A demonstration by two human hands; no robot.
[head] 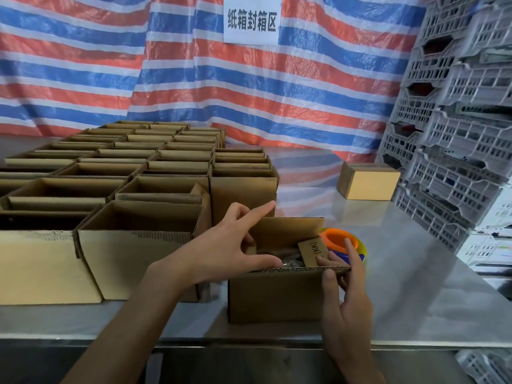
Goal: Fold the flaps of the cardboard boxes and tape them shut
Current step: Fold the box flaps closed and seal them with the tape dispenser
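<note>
A: Item one?

B: Cardboard box [277, 295], small and open-topped, near the front edge of the metal table [401, 286], right of centre. The far flap [288, 231] stands upright. The right side flap [313, 252], hand-marked "(KK)", leans inward. The contents are dark and cannot be made out.

A: Hands on it?

B: Both. The right hand [346, 295] pinches the near right corner narrowly, thumb on the front wall below the rim, one finger on the marked flap, forefinger raised beside it. The left hand [230, 245] reaches in at the left side, forefinger straight, thumb along the near rim, the other fingers bent down inside. I cannot tell whether they clasp anything.

A: Adjacent?

B: Tape roll [338, 239], orange, yellow and blue, just behind the box at its right.

A: Stock?

B: Open boxes [138, 245] in close rows across the left of the table, flaps up. One closed box [368, 181] well apart, far right.

A: Surroundings?

B: Grey plastic crates [457, 134] stacked on the right. A red, white and blue striped tarp [83, 65] behind, bearing a white paper sign [252, 19].
</note>
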